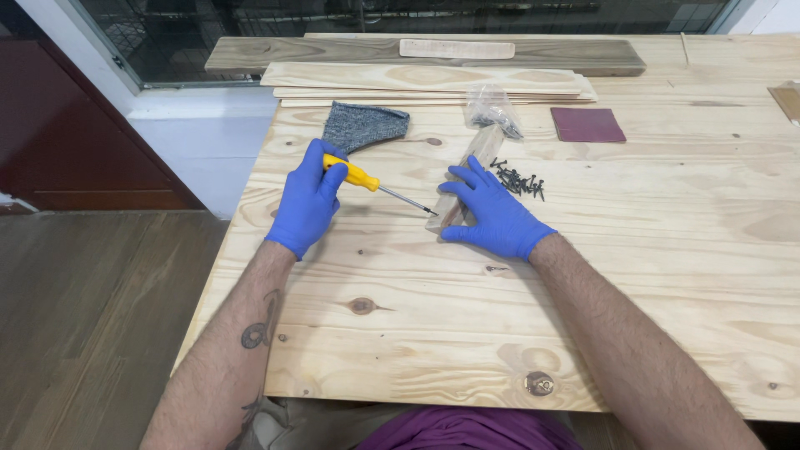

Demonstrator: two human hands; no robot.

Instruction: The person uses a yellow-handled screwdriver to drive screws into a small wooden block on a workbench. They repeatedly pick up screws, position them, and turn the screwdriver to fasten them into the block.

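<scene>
Near the middle of the desk: a short wooden block (463,177) lies flat, its long axis running from near-left to far-right, the far end pointing toward a plastic bag.
Block and right hand: the right hand (493,213) in a blue glove lies spread over the near end of the block, fingers pressing on it from the right side; the hand is flat, not clenched, holding the block down rather than gripping round it.
Screwdriver: a yellow-handled screwdriver (367,181) with a thin steel shaft lies slanted, handle far-left, tip near-right; the tip sits just at the block's left face, near its near end.
Left hand: the left hand (308,200), also in a blue glove, is clenched around the yellow handle, well left of the block.
Key relation: the block lies to the right of the left hand, straight along the shaft's line; the right hand is the nearer one, already touching it.
Screws: a loose heap of dark screws (518,178) lies just right of the block, beyond the right fingertips.
Farther off: a clear plastic bag (490,106), a grey knitted cloth (360,125) to the far left, a dark red sanding sheet (587,124) to the far right, and stacked planks (425,79) along the far edge.
Desk: a pale pine desk (467,333) with knots.
</scene>
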